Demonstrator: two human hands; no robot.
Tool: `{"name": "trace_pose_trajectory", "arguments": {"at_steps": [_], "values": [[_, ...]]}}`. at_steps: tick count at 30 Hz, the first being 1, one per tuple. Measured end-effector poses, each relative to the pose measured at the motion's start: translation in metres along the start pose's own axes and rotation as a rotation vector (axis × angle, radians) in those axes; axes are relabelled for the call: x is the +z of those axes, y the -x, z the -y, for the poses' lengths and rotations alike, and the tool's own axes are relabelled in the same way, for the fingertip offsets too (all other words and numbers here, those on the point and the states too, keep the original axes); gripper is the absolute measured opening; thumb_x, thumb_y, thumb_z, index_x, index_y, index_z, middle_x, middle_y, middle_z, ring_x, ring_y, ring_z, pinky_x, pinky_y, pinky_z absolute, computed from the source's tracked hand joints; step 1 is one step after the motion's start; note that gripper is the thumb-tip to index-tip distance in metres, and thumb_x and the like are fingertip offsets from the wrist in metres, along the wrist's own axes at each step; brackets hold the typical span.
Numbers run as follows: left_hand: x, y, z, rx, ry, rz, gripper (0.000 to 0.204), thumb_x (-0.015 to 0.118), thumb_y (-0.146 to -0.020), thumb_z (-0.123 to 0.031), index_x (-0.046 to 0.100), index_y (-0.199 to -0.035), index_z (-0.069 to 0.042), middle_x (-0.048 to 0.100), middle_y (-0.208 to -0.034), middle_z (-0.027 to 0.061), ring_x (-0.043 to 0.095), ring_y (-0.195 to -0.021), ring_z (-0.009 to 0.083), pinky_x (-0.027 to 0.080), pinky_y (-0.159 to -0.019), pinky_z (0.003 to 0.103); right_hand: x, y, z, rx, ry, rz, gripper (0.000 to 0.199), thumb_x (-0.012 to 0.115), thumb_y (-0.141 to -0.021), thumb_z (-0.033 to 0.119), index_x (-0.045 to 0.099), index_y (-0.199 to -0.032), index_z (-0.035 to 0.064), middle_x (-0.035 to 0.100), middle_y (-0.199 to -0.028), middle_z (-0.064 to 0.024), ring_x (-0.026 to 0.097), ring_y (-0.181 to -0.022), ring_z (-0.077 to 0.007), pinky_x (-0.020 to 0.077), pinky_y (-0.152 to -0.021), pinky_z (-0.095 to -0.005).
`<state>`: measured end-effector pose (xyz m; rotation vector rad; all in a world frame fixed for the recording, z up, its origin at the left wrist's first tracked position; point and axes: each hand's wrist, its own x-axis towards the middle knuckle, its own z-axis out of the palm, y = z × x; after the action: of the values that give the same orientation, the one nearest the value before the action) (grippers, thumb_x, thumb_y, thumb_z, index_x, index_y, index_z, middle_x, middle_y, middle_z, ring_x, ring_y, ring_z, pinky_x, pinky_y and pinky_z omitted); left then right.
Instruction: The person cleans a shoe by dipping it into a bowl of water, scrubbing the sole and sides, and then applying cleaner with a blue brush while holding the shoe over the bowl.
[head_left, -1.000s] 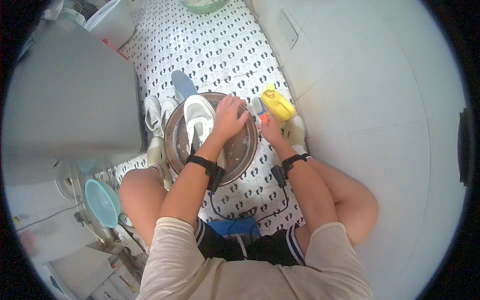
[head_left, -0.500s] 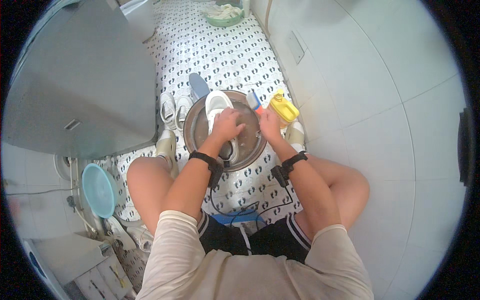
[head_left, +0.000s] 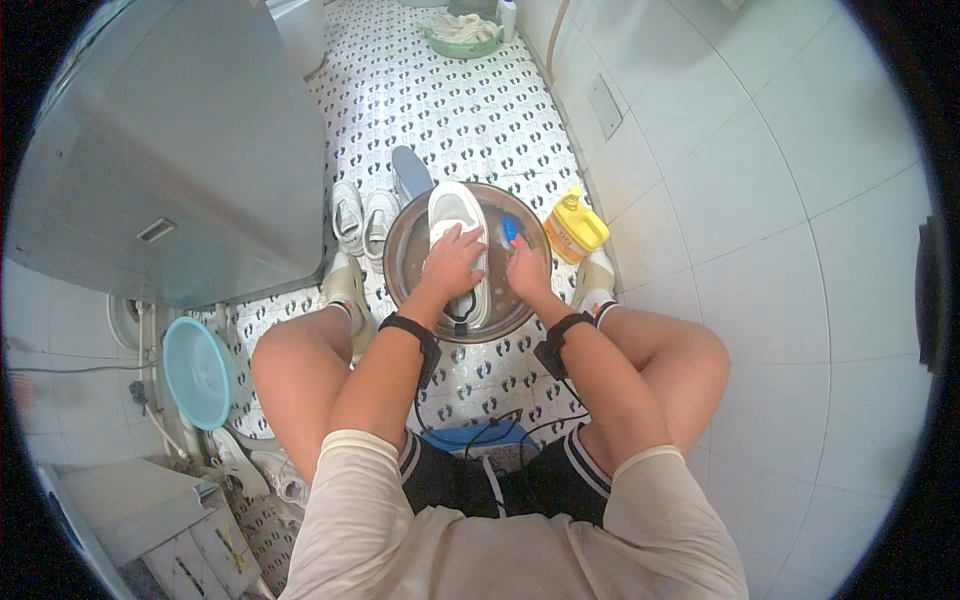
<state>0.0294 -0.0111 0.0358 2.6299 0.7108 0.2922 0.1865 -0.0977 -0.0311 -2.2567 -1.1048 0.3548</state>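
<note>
A white shoe (head_left: 457, 204) lies lengthwise in a round, brownish metal basin (head_left: 394, 262) of water between my feet, its heel end at the far rim. My left hand (head_left: 453, 264) is closed over the middle of the shoe, fingers across its upper. On the basin's right side, my right hand (head_left: 527, 270) grips a scrub brush (head_left: 511, 230) with blue and orange-red parts. The brush head is down in the basin, apart from the shoe, its bristles hard to make out.
Right of the basin stands a yellow jug (head_left: 577, 228). White shoes (head_left: 347, 215) and a grey-blue insole (head_left: 410, 170) lie at its left and far side. A large grey appliance (head_left: 200, 160) stands left, a light-blue basin (head_left: 199, 372) below it. A green basin (head_left: 463, 48) holds cloth far off.
My right hand has brought the brush from over the basin's right rim down inside it. The left hand stays on the shoe. The whole view has shifted slightly.
</note>
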Motion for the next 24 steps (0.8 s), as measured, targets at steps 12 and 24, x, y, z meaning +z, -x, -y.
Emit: {"name": "trace_pose_trajectory", "arguments": {"at_steps": [12,24], "values": [[-0.008,0.016,0.005,0.029,-0.042,0.006,0.049,0.071,-0.068,-0.026,0.058,-0.115,-0.017,0.040,-0.136,0.0047,0.035,-0.125,0.0362,0.033,-0.102,0.042,0.001,0.005,0.007,-0.073,0.071,0.027,0.030,0.044,-0.083,0.011,0.057,-0.108,0.0026,0.061,-0.086,-0.0263,0.059,-0.083,-0.0414,0.0465,-0.076,-0.0472],[-0.004,0.018,-0.006,-0.033,-0.137,0.085,0.053,0.069,-0.072,-0.032,0.054,-0.121,-0.017,0.038,-0.139,0.0067,0.035,-0.124,0.0379,0.033,-0.101,0.043,-0.024,0.016,0.018,0.025,0.103,0.287,0.036,0.047,-0.083,0.014,0.048,-0.119,0.0095,0.047,-0.114,-0.0267,0.054,-0.100,-0.0430,0.0436,-0.086,-0.0464]]}}
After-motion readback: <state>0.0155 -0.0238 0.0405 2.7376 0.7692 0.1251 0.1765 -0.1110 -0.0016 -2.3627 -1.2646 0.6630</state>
